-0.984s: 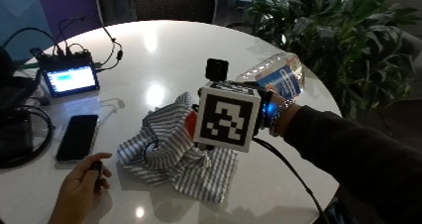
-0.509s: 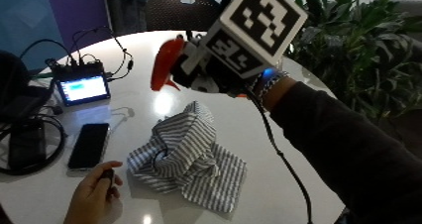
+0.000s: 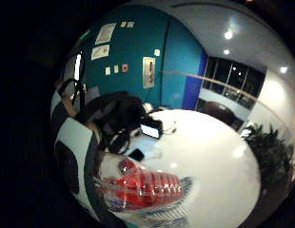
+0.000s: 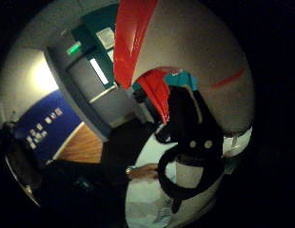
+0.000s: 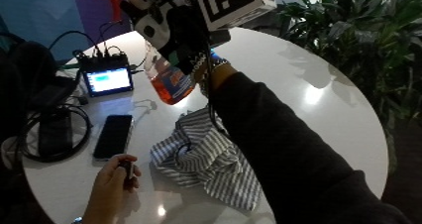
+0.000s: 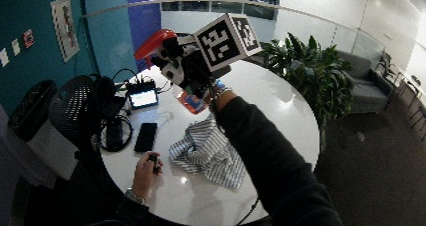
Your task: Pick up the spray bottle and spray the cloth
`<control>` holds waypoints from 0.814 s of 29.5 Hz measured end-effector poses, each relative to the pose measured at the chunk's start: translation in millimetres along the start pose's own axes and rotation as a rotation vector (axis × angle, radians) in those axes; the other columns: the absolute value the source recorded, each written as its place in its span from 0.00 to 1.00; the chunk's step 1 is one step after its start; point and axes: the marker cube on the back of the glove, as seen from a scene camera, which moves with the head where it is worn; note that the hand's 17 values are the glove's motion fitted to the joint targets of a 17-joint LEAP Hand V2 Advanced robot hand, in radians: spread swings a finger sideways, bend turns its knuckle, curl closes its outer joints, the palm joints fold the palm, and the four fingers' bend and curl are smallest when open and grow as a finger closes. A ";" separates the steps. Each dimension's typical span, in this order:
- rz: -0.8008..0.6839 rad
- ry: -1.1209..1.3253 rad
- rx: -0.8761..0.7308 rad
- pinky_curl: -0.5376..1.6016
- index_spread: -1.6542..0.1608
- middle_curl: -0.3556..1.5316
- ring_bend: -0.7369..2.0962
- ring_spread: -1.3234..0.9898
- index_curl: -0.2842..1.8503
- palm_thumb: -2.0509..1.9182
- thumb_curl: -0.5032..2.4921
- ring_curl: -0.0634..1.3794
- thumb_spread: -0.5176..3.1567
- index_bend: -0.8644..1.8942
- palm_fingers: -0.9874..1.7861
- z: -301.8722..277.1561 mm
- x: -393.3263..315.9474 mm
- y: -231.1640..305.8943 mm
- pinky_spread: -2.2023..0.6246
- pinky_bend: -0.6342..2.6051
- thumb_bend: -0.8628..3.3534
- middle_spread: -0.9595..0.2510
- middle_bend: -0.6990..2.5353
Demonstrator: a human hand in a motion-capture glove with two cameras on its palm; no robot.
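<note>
1. Already the first part of the task looks done: the spray bottle is off the round white table and is held up in the air by the gloved right hand.
2. Its red spray head is at the top, and the clear body with orange-red liquid hangs below the hand, so the bottle is roughly upright, perhaps a little tilted.
3. The striped cloth lies crumpled on the table, below the bottle and nearer to the person; bottle and cloth are well apart, not touching.
4. What is left, as I judge it, is to point the nozzle at the cloth and to pull the trigger. I cannot see any spray or a wet mark on the cloth, so I think the spraying is not yet done.
5. The fingers of the right hand are curled around the upper part of the bottle, near the neck under the red head. In the little finger side palm view the ribbed clear body fills the lower part, very close to the palm. In the thumb side palm view the red head stands next to the black straps.
6. I cannot tell if a finger is on the trigger, because the glove hides this place.
7. The bare left hand rests on the table beside the cloth and holds a small dark object, next to a phone.
</note>
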 end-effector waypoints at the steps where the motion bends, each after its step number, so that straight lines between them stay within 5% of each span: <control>1: 0.040 -0.053 0.005 0.44 0.76 0.47 0.53 0.49 0.34 0.68 0.29 0.36 0.51 0.37 0.82 6.8 0.8 0.2 0.66 0.38 0.20 0.62 0.41; 9: 0.448 -0.392 0.013 0.45 0.76 0.46 0.53 0.50 0.34 0.70 0.29 0.36 0.52 0.36 0.81 81.0 34.3 50.7 0.67 0.39 0.21 0.63 0.39; 24: 0.452 -0.379 -0.024 0.44 0.77 0.46 0.52 0.51 0.32 0.71 0.28 0.36 0.52 0.35 0.79 117.3 54.4 92.5 0.69 0.36 0.21 0.65 0.38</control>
